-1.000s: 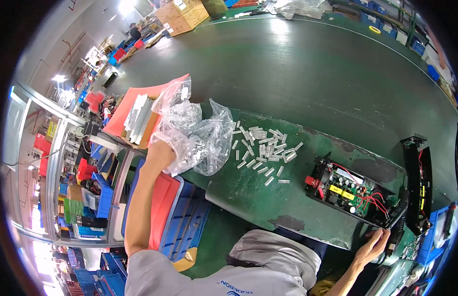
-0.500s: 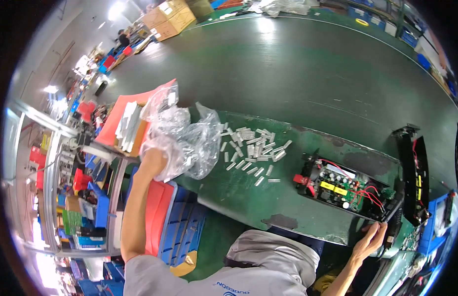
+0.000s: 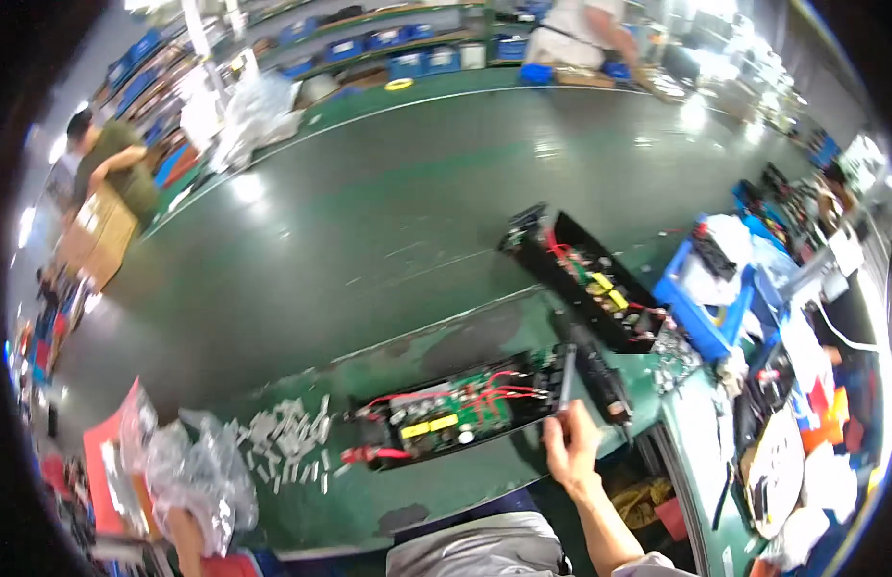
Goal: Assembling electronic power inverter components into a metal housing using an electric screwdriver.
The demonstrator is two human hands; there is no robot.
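Observation:
My left hand (image 3: 186, 534) is at the lower left, against a clear plastic bag (image 3: 201, 471). Crinkled plastic covers its fingers, so their pose is hidden. At the near side of the bench, my right hand (image 3: 575, 447) holds the lower corner of the end panel (image 3: 567, 375) of an opened black electronic device, thumb apart from the fingers. Inside its long housing lies a green circuit board (image 3: 480, 404) with red wires and yellow-wrapped parts. Many small clear-whitish pieces (image 3: 287, 438) lie scattered between the bag and the device.
Beyond the device lies a second opened black housing (image 3: 590, 284) with similar parts. A blue bin (image 3: 701, 298) with bagged items stands to its right. Pink sheeting (image 3: 105, 471) is at far left. Across the green surface, one person holds a cardboard box (image 3: 102, 236); another stands near the shelves.
My view has swung to the right, shifting the bench contents leftward in the picture. My left hand remains at the plastic bag and my right at the device's end.

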